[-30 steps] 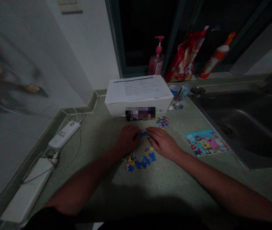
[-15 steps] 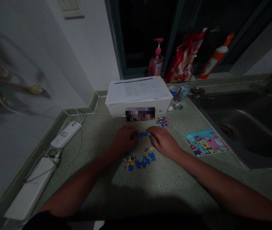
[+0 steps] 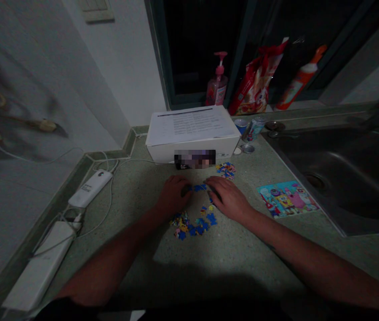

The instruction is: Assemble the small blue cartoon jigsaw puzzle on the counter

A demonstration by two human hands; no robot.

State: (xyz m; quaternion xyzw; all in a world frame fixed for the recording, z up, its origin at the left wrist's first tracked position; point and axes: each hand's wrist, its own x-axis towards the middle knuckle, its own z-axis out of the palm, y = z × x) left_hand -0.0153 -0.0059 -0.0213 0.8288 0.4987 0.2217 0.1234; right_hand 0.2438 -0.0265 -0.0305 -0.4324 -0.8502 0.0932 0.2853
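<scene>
A short strip of blue jigsaw puzzle pieces (image 3: 199,188) lies on the counter between my two hands. My left hand (image 3: 173,194) is closed at its left end, thumb and curled fingers around the edge pieces. From the other side, my right hand (image 3: 228,197) has its fingertips and thumb closed on the strip's right end; the fingers partly hide what they grip. Nearer to me lies an arc of loose puzzle pieces (image 3: 199,227), mostly blue and yellow. Another small heap of pieces (image 3: 226,169) sits beyond my right hand.
A colourful cartoon picture board (image 3: 288,199) lies right, beside the sink (image 3: 353,178). Behind the hands, a phone with a blurred screen (image 3: 195,159) leans on a white box (image 3: 192,127). Cans (image 3: 255,128) stand beside the box. A power bank (image 3: 91,188) and power strip (image 3: 39,265) lie left with cables.
Both hands stay in nearly the same place around the blue strip. The view has shifted very slightly; nothing else visibly differs.
</scene>
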